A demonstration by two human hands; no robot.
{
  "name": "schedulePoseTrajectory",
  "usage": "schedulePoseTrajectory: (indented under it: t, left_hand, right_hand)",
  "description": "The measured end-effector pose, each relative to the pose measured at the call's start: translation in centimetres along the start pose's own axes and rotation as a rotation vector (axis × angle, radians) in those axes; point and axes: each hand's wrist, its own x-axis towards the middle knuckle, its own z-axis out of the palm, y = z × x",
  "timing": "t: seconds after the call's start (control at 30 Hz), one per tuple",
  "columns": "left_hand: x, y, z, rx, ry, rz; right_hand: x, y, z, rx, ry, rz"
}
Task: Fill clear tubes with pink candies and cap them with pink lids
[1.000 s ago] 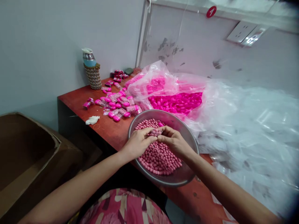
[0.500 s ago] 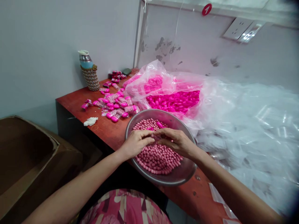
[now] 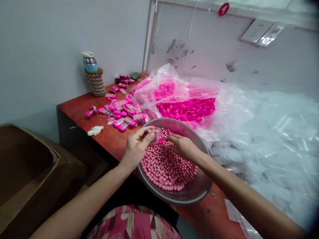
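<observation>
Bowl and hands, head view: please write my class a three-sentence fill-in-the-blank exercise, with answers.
1. The hand holding the small clear container is the person's ____ one.
2. The beads in the metal bowl are ____ in colour.
3. The heap of clear plastic lies on the person's ____ side.

Missing words: left; pink; right.
</observation>
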Motion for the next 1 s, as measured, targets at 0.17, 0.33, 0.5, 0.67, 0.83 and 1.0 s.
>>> schedulePoseTrajectory:
  t: [0.17, 0.33, 0.5, 0.67, 0.83, 1.0]
  left_hand:
    - [0.0, -0.3, 0.2, -0.019, -0.037, -0.048]
    - [-0.4, -0.3, 0.2, 0.325, -0.117, 0.036]
    - [-0.2, -0.3, 0.5, 0.371, -0.209, 0.002]
    - [0.1, -0.4, 0.6, 0.229, -0.225, -0.072]
    - [-0.3, -0.3, 0.5, 0.294, -0.271, -0.023]
    - [-0.8, 0.0, 0.6, 0.455, -0.304, 0.066]
  right_hand:
    - [3.0, 0.0, 2.4, -0.235, -0.096, -0.091]
    - [3.5, 0.6, 2.2, -0.225, -0.07, -0.016]
    - [1.3, -0.9, -0.1, 0.03, 0.131, 0.154]
    - [-1.1, -3.7, -1.5, 0.707, 0.122, 0.163]
    - [-2.5, -4.0, -1.5, 1.265, -0.079, 0.227]
    - [-2.9, -3.0, -1.4, 1.219, -0.004, 0.32]
